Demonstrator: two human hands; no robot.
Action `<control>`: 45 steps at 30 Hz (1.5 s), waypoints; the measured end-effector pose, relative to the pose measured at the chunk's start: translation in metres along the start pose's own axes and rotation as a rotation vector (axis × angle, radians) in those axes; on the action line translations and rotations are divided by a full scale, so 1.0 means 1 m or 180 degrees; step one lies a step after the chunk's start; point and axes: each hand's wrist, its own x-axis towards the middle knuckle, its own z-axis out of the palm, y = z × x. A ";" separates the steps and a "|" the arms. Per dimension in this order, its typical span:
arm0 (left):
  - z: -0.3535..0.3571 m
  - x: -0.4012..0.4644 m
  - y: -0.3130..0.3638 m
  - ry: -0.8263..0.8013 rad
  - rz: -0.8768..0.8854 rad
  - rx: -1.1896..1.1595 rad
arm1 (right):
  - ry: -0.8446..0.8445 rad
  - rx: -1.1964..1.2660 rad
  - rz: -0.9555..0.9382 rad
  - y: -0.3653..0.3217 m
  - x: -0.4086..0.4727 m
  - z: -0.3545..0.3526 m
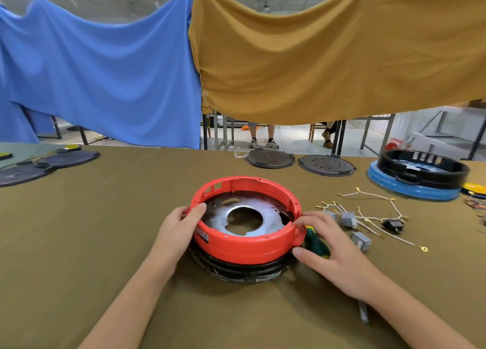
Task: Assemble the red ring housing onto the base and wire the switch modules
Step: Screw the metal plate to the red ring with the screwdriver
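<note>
The round red plastic ring housing [246, 239] on its black base [242, 270] stands mid-table on the olive cloth-covered table [105, 230], flanked closely by both hands, so the near edge and left half lie open. To its right, grey switch modules [349, 218] and white wires with gold terminals [378, 212] clutter the cloth. Dark round plates [269, 159] line the far edge, and a black ring on a blue base [418, 175] blocks the far right corner.

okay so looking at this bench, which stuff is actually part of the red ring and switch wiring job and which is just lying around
Part of the job:
red ring housing, gripped by left hand and touched by right hand
black base under it
grey switch modules with wires
green-handled screwdriver beneath the right hand

Just lying about:
two dark round plates
black ring on blue base
dark discs far left
</note>
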 end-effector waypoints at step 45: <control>-0.002 0.000 0.006 0.1258 0.0975 0.0030 | 0.0138 0.0024 0.0795 0.000 0.014 0.001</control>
